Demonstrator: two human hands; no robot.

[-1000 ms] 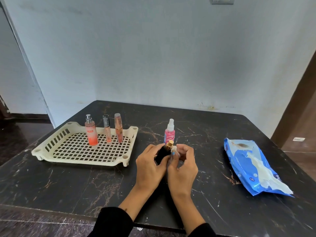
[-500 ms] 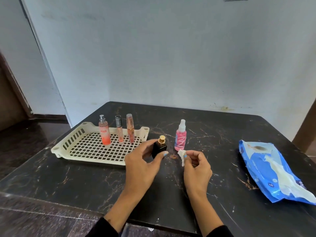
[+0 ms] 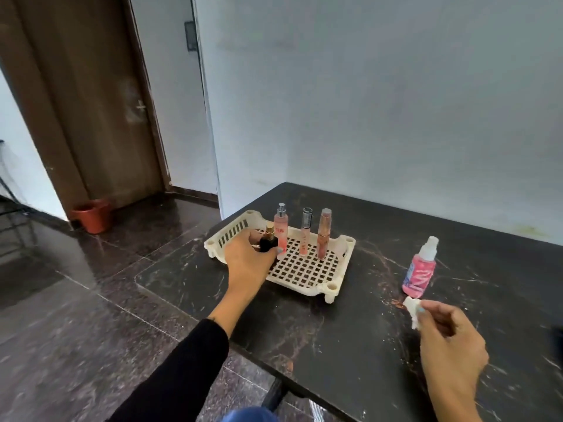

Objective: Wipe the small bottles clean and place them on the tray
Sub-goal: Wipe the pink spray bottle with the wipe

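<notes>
My left hand grips the black gold-capped bottle over the cream tray, frame centre; my right hand pinches a white wipe beside the pink spray bottle.

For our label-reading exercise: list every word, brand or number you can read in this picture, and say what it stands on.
None can be read.
Pink spray bottle: label print blurred.
Peach perfume bottle: red lettering too blurred.
Two slim tubes on the tray: print too small.

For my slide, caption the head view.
Left hand sets black bottle in tray; right hand pinches wipe.
</notes>
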